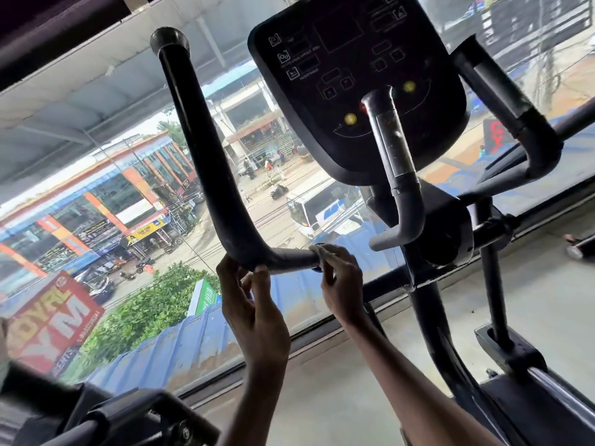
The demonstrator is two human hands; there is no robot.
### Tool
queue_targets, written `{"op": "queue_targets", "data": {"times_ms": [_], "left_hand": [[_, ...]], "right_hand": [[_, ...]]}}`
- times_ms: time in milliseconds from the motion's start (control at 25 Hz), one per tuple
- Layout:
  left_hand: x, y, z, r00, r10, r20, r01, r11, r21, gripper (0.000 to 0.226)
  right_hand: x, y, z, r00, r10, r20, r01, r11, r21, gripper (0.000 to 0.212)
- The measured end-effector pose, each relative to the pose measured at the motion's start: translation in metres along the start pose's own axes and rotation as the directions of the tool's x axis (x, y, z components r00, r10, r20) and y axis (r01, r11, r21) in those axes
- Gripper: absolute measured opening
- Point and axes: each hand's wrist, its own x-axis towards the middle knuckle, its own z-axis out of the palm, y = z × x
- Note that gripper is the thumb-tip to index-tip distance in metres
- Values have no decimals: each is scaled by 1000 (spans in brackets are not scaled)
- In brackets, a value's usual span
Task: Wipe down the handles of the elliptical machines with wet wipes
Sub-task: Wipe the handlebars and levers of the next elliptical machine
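Head view: the long black left handle [206, 149] of the elliptical machine is seen rising from a low bend up to a capped end near the top edge, with the window glass [96, 194] behind it. Open room is left between this handle and the console [354, 75], and more below the bend, over the grey floor [322, 381]. The grey inner grip [401, 188] is set near the short level end of the handle, just right of it. The right handle [515, 123] is kept well apart, past the console. The lower left corner is taken up by part of another machine [135, 413].

The large white letters "YM" are read on a red sign [54, 320] outside; the line above them is cut off. The console's markings are too small to be read.

The handle's covering is seen scuffed and dull near the bend. The wet wipe [317, 250], a small whitish wad, is pressed on the top of the handle's level end, where it is pinched between the thumb and fingers of the right hand [341, 278]. The left hand [254, 304] is raised under the bend, with its fingertips set against the handle's underside; whether it is closed on the handle cannot be told.
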Motion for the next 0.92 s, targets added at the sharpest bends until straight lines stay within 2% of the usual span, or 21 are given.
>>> {"op": "queue_targets", "data": {"times_ms": [80,120,240,320,440,560,640,800,880,920], "left_hand": [[0,0,2,1000,-8,-23,9,1000,5,17],[-1,0,3,999,-16,-33,16,1000,6,18],[-2,1,3,999,-37,-35,38,999,19,15],[-1,0,1,999,-35,-16,35,999,21,12],[-1,-1,-2,1000,-26,4,26,1000,16,16],[-1,0,-2,1000,-18,11,17,999,34,21],[-3,1,-1,1000,-23,16,22,999,28,23],[1,1,-6,998,-17,52,17,1000,-8,24],[2,0,-8,997,-28,67,29,1000,-9,25],[2,-1,-8,997,-36,69,37,999,-11,26]], "right_hand": [[-11,3,-6,993,-118,18,117,993,22,43],[-10,6,-7,991,-124,42,124,992,-1,47],[12,14,-2,988,5,153,11,995,-104,49],[18,7,-4,982,-20,185,28,999,-40,42],[-1,4,-22,986,-139,94,131,987,93,40],[0,7,-20,991,-42,127,44,999,-16,43],[14,5,-12,986,47,160,-37,997,-62,37],[0,-16,-19,994,-83,69,75,991,114,38],[-5,-15,-19,996,-61,60,57,997,60,41],[0,-13,-18,996,2,86,-4,1000,13,39]]}}
